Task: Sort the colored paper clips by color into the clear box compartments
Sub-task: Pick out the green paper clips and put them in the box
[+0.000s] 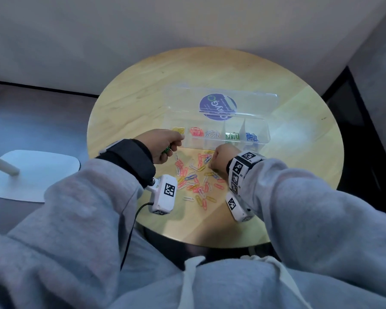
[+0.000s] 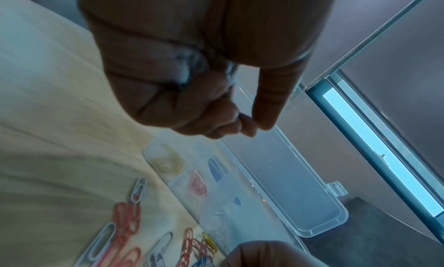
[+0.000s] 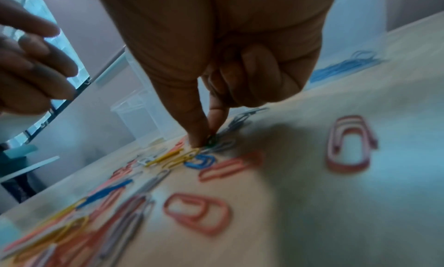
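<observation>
Dozens of loose paper clips (image 1: 196,179) lie scattered near the round table's (image 1: 143,85) front edge. Above them, the right hand (image 1: 221,159) pinches a green clip (image 3: 211,140) from the heap; the left hand (image 1: 165,144) clutches green clips (image 1: 167,150). Beyond, mid-table, sits the open clear box (image 1: 216,134), colours separated by compartment.
</observation>
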### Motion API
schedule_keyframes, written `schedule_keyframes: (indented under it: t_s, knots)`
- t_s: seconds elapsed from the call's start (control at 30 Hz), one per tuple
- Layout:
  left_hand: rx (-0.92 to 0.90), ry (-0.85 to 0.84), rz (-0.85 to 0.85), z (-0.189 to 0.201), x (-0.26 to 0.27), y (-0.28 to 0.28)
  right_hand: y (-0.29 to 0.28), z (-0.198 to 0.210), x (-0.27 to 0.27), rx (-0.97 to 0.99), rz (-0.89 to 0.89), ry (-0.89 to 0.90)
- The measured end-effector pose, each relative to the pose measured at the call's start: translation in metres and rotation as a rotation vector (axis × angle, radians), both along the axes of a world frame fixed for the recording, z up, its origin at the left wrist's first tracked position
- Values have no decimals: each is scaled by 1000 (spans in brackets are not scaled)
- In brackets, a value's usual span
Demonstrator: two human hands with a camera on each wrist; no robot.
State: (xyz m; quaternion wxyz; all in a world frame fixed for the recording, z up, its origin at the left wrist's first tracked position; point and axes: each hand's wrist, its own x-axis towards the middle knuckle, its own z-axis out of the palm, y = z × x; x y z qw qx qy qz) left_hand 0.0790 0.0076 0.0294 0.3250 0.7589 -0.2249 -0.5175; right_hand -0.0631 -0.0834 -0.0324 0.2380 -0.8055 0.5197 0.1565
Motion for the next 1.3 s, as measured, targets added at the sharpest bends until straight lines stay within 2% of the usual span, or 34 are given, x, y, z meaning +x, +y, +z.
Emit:
schedule_keyframes:
  t_s: [0.23,0.5,0.7,0.77,0.9,1.13,1.3]
  knots:
    - [2,29,30,-7,-1,3,-4,-4,-17,-30,-88,-53]
    - [-9,41,14,-3,-11,2,1,-5,-10,-6,4,63]
    - [-11,95,54,-2,-10,0,1,-2,-20,110,-85,16]
    - [-31,125,63,-3,-13,-1,-2,6,-28,234,-127,-80]
    - [-84,213,45,-3,-21,-9,-12,27,-44,580,-340,-499]
    - [-196,465,53,11,-37,-31,-32,62,-70,698,-488,-896]
    - [-223,478,43,13,-45,-52,-45,67,-78,788,-643,-1090]
